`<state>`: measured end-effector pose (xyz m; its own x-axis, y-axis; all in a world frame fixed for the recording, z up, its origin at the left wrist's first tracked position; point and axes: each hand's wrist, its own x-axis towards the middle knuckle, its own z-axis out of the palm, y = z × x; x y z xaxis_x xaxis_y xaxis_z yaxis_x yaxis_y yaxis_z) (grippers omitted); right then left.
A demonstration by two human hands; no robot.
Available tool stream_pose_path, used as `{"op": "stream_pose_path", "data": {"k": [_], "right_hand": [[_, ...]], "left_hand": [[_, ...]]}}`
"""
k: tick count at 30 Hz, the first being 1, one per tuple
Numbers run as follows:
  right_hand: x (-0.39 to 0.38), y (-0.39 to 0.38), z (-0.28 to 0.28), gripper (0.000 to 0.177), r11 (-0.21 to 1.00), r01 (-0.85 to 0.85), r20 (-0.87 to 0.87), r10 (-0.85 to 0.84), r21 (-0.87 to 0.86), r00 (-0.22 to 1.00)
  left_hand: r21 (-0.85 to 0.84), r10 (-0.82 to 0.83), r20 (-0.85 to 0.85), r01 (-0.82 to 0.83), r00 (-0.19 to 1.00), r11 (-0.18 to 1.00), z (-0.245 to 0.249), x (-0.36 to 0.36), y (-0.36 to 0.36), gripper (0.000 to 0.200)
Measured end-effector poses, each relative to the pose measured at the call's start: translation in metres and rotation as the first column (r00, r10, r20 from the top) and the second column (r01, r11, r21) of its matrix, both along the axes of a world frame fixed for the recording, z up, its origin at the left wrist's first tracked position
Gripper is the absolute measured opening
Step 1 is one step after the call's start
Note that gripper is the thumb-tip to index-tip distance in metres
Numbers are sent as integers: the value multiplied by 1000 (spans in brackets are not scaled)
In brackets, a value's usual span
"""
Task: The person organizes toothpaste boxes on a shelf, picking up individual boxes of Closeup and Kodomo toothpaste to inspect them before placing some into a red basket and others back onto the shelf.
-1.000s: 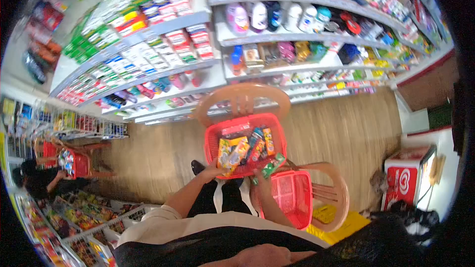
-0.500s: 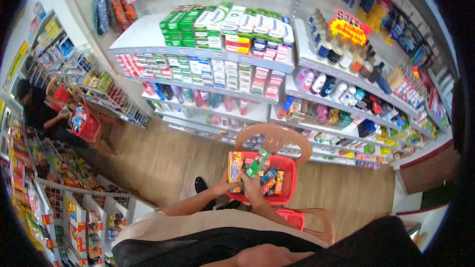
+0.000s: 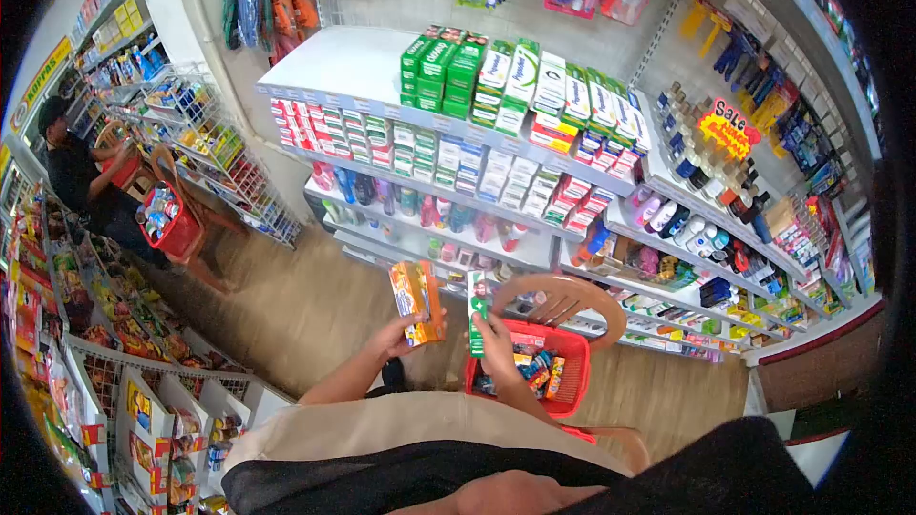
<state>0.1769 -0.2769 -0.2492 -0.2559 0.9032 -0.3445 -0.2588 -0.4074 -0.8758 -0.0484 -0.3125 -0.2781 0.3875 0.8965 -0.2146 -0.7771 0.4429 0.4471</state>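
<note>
Orange box [image 3: 417,298] is up and left of the red basket [image 3: 575,377], pinched by the fingers of the left hand [image 3: 393,336]. The right hand [image 3: 498,341] clasps a green pack [image 3: 478,310] just above the basket. Neither seems shelved yet, and several packs lie inside the basket.

Bright colours are popping up all over this shop.

The left hand [image 3: 393,336] is holding an orange box [image 3: 417,300] with bits of yellow and red on it. The right hand [image 3: 496,336] is holding a green and white box [image 3: 479,310]. A red basket [image 3: 575,374] with criss-cross walls is sitting on a light brown chair [image 3: 572,288]. The white shelves [image 3: 334,62] are showing rows of green, white, red and blue packs [image 3: 448,67]. The floor [image 3: 315,305] is looking brown with wood stripes. A sign [image 3: 722,129] is glowing orange with yellow letters. Far off, a person [image 3: 72,176] is wearing black beside a second basket [image 3: 176,229], red too.
</note>
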Motion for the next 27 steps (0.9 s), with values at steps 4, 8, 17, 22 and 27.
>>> {"op": "stream_pose_path", "data": {"k": [4,8,17,22,27], "right_hand": [[-48,21,35,31,1000,-16,-51,16,-11,999],[-96,48,17,32,992,-98,-69,104,76,992],[-176,48,51,42,970,-204,46,200,134,979],[-192,41,89,52,913,-303,117,282,271,952],[-205,35,100,60,775,-339,386,133,534,913]], "left_hand": [[160,13,-183,16,983,987,32,-49,22,76],[241,-41,-94,63,995,968,30,-93,41,83],[312,91,38,-98,995,945,36,-164,66,84],[324,325,116,-345,939,881,64,-186,71,82],[323,351,125,-373,928,870,97,-201,72,76]]}}
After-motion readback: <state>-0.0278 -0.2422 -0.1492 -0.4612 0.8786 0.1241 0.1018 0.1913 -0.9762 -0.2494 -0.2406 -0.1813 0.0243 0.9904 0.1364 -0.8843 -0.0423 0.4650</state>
